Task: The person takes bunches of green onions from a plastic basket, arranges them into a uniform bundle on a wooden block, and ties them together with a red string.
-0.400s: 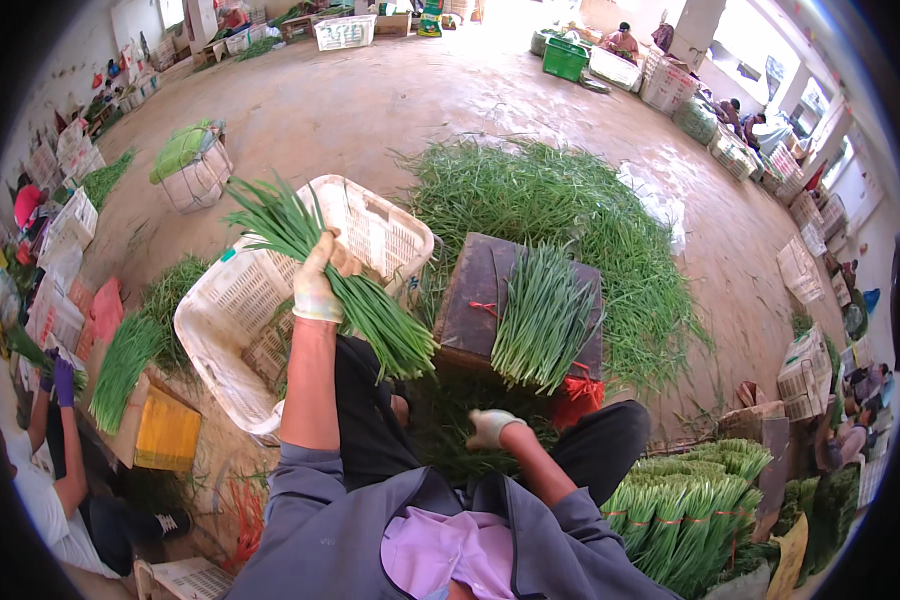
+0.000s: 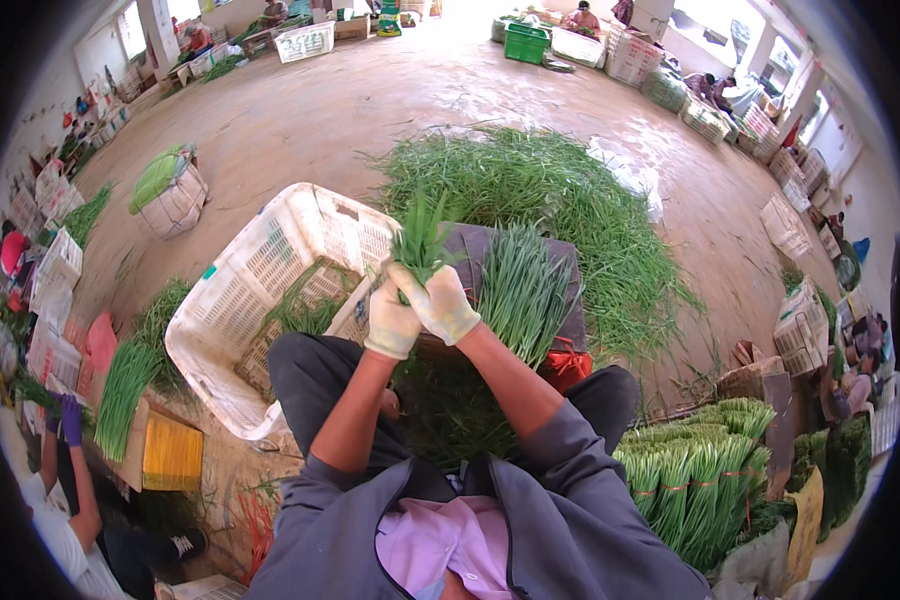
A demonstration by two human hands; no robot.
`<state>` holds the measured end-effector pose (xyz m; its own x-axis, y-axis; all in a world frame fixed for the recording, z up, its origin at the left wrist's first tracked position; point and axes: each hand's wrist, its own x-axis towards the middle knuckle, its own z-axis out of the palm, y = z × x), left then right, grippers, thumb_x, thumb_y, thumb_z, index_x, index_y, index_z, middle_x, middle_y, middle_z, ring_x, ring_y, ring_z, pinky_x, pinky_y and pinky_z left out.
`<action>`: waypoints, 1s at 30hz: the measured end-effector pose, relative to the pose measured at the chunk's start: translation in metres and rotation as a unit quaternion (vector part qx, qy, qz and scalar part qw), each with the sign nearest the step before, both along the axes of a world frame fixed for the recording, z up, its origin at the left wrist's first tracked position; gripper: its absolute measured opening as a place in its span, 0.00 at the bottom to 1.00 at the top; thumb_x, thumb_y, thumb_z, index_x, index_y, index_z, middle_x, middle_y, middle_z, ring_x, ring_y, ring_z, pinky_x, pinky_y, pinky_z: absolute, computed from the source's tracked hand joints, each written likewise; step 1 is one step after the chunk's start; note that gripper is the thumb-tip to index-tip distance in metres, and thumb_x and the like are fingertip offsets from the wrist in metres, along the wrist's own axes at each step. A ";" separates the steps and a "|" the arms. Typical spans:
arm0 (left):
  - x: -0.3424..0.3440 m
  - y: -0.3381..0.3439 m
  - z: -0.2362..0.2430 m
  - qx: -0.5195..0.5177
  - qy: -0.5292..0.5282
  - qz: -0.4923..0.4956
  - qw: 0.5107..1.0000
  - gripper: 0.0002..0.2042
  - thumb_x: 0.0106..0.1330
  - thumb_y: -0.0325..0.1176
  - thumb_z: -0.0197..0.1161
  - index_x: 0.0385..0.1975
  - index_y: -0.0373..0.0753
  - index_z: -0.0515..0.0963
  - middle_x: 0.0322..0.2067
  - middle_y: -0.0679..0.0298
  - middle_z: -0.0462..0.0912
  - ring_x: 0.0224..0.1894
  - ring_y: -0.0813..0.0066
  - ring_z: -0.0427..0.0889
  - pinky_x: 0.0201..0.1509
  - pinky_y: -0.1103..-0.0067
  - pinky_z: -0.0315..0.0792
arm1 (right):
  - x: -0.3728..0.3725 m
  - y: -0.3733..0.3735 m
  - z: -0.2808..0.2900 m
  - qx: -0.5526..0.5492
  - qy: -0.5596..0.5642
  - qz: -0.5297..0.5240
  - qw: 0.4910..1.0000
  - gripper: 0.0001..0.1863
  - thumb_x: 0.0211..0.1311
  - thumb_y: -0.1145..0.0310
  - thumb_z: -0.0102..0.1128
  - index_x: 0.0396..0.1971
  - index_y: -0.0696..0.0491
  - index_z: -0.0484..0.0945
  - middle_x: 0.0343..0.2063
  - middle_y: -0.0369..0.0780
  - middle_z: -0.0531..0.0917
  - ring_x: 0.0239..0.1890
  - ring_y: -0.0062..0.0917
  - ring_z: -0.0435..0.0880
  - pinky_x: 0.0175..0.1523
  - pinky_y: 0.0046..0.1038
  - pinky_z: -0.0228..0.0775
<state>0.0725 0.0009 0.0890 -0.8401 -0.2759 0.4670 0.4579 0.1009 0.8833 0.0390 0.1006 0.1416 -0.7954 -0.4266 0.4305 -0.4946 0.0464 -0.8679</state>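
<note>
While our left hand (image 2: pixel 394 322) and right hand (image 2: pixel 444 305) curl together around a bunch of green stalks (image 2: pixel 422 238), we note a white crate (image 2: pixel 225 265) bordering them left, an apparently untied sheaf (image 2: pixel 523 290) just right. Banded bundles (image 2: pixel 685 492), back-right, look finished; the loose pile (image 2: pixel 610 265), ahead-right, we judge unsorted. Widest moving room: floor (image 2: pixel 300 130) far ahead.

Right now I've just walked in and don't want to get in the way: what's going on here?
A seated person holds a bunch of chive-like greens in the left hand and right hand, both gloved, near the white plastic crate. Another bunch lies on the dark box ahead, loose greens lie in the crate, and tied bundles stand to the person's right.
</note>
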 end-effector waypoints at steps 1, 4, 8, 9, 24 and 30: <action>0.008 -0.002 -0.010 -0.072 -0.051 0.029 0.996 0.18 0.55 0.34 0.73 0.44 0.36 0.78 0.37 0.59 0.86 0.38 0.67 0.85 0.47 0.75 0.77 | 0.005 0.005 0.009 -0.029 -0.055 0.021 0.998 0.14 0.68 0.62 0.59 0.41 0.59 0.83 0.39 0.43 0.87 0.44 0.29 0.84 0.51 0.29 0.74; 0.019 -0.001 -0.097 -0.118 -0.075 0.086 0.986 0.19 0.51 0.36 0.75 0.41 0.40 0.78 0.33 0.58 0.85 0.37 0.67 0.86 0.45 0.74 0.77 | 0.002 0.033 0.039 -0.127 -0.097 0.033 0.987 0.16 0.73 0.61 0.51 0.40 0.60 0.81 0.36 0.42 0.87 0.37 0.26 0.85 0.45 0.30 0.78; 0.019 0.015 -0.172 -0.265 -0.229 0.136 0.927 0.15 0.58 0.30 0.67 0.45 0.38 0.78 0.40 0.57 0.86 0.41 0.62 0.85 0.42 0.71 0.78 | -0.009 0.055 0.047 -0.212 -0.079 0.022 0.974 0.16 0.75 0.62 0.50 0.33 0.58 0.77 0.27 0.42 0.84 0.28 0.27 0.83 0.39 0.31 0.79; 0.014 0.020 -0.184 -0.260 -0.225 0.135 0.929 0.15 0.58 0.30 0.67 0.45 0.38 0.78 0.40 0.57 0.86 0.41 0.62 0.85 0.42 0.71 0.78 | -0.010 0.059 0.053 -0.238 -0.092 0.028 0.966 0.16 0.75 0.62 0.49 0.32 0.58 0.76 0.24 0.41 0.82 0.25 0.26 0.81 0.37 0.32 0.78; 0.014 -0.054 -0.114 -0.219 -0.304 0.209 0.903 0.16 0.56 0.31 0.59 0.46 0.38 0.78 0.33 0.51 0.86 0.40 0.54 0.85 0.45 0.66 0.77 | -0.018 0.098 0.078 -0.215 -0.108 -0.053 0.969 0.14 0.73 0.64 0.52 0.30 0.59 0.75 0.16 0.36 0.76 0.17 0.21 0.76 0.27 0.27 0.71; 0.036 -0.008 0.013 -0.116 -0.094 -0.032 0.988 0.40 0.50 0.36 0.75 0.66 0.39 0.65 0.49 0.50 0.82 0.52 0.54 0.82 0.54 0.70 0.75 | -0.008 0.063 0.061 -0.181 -0.151 -0.027 0.971 0.15 0.73 0.61 0.52 0.32 0.58 0.76 0.16 0.37 0.77 0.19 0.23 0.78 0.28 0.27 0.72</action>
<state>0.1082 -0.0070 0.1025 -0.9302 -0.1226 0.3460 0.3007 0.2864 0.9097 0.0310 0.1633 0.2025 -0.9256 -0.2446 0.2889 -0.2209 -0.2707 -0.9370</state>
